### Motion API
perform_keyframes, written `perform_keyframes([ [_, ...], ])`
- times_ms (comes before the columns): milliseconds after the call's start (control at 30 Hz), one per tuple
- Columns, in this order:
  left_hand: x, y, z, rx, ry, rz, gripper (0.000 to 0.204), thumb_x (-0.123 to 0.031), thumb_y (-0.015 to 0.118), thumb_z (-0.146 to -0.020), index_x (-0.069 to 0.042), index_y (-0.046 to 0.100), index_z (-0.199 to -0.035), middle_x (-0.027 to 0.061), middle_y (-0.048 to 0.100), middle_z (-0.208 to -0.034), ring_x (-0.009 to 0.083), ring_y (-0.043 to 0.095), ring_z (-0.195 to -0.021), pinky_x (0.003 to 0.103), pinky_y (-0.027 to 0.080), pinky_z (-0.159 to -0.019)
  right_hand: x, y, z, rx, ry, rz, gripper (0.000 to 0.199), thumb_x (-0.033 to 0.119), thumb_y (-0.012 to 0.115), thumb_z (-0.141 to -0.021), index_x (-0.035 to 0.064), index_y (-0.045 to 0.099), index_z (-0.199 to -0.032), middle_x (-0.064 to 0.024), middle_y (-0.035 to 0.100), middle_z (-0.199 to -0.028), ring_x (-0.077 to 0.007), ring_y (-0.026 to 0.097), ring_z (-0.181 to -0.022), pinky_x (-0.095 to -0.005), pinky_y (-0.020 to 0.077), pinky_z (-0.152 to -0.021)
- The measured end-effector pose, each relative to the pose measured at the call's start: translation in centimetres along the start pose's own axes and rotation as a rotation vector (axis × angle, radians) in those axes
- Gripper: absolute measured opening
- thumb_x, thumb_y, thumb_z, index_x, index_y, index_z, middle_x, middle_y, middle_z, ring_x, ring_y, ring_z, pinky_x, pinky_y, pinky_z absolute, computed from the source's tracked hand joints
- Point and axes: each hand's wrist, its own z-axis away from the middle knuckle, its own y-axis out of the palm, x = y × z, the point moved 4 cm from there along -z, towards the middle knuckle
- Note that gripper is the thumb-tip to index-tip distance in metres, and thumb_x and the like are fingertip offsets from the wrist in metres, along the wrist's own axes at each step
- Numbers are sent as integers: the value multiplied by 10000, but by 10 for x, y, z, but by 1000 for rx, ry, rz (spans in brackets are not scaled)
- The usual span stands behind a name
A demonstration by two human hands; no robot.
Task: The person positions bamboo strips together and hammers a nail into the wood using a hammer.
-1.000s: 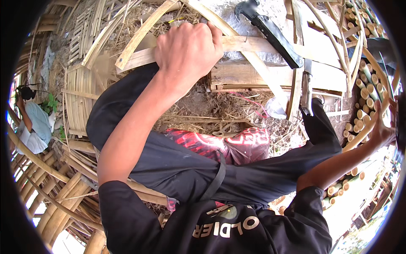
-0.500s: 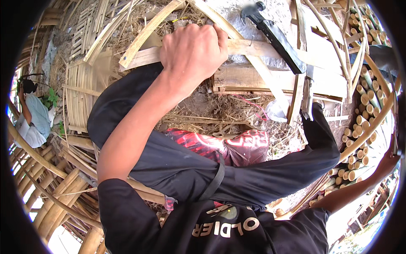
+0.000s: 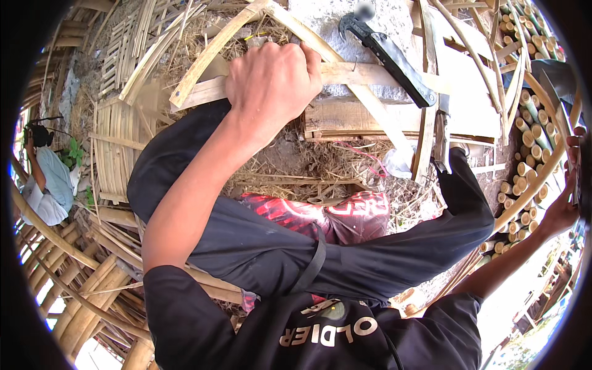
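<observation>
My left hand (image 3: 268, 80) is closed around a flat bamboo strip (image 3: 370, 74) lying crosswise over other strips. A nail (image 3: 354, 65) stands up from this strip, right of my fist. Two slanting bamboo strips (image 3: 216, 52) meet at the top of the view. A black claw hammer (image 3: 394, 58) lies across the strip's right part, its head on a pale stone block (image 3: 314, 12). My right hand (image 3: 564, 209), at the far right rim, grips a long-bladed tool like a machete (image 3: 557, 111); its handle is partly cut off. Below the hammer's end lies a knife-like metal tool (image 3: 442, 132).
Cut bamboo poles (image 3: 524, 179) are stacked at the right. A woven bamboo panel (image 3: 114, 148) and more poles (image 3: 86, 302) lie left. A person (image 3: 49, 176) is at the far left. A red printed sack (image 3: 357, 216) lies between my legs, near a clear plastic bag (image 3: 398, 163).
My right hand has risen at the right rim, and more of the long blade shows. My left hand keeps its grip on the strip; the view has shifted slightly.
</observation>
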Motion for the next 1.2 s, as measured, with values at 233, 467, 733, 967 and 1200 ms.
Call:
perform_keyframes([
  [233, 0, 0, -1, 7, -14, -8, 429, -253, 588, -907, -26, 674, -554, 202, 618, -535, 358, 656, -492, 457, 511, -452, 15, -18, 27, 116, 442, -320, 383, 265, 586, -1036, -61, 658, -1222, -133, 737, -1139, -134, 702, -1011, -311, 558, -862],
  [467, 1, -1, 0, 9, -15, -4, 446, -250, 570, -922, -22, 669, -552, 205, 622, -542, 371, 657, -503, 472, 516, -471, 80, -7, 62, 118, 713, -1083, 370, 234, 617, -1011, -103, 639, -1163, -232, 727, -1019, -275, 744, -921, -325, 623, -758],
  [733, -1, -3, -1, 13, 5, -4, 440, -240, 568, -929, -14, 677, -567, 221, 615, -544, 369, 662, -506, 465, 517, -470, 161, 23, 101, -20, 1067, -1473, 273, 161, 561, -1036, -95, 603, -1123, -238, 685, -1097, -322, 712, -1013, -404, 623, -939],
  [967, -2, -2, -2, 52, -27, 7, 445, -255, 565, -938, -9, 685, -587, 220, 624, -558, 379, 669, -525, 466, 531, -493, 152, 61, 140, -69, 1308, -1635, 361, 180, 509, -1061, -133, 530, -1240, -232, 614, -1234, -287, 625, -1175, -362, 541, -1071],
  [1200, -2, -2, -2, 75, -55, -18, 456, -260, 555, -944, -11, 680, -582, 228, 629, -570, 384, 673, -540, 480, 537, -515, 73, 102, 200, -590, 1592, -1624, 364, 183, 509, -1039, -161, 527, -1158, -281, 636, -1112, -374, 666, -1075, -406, 629, -929],
])
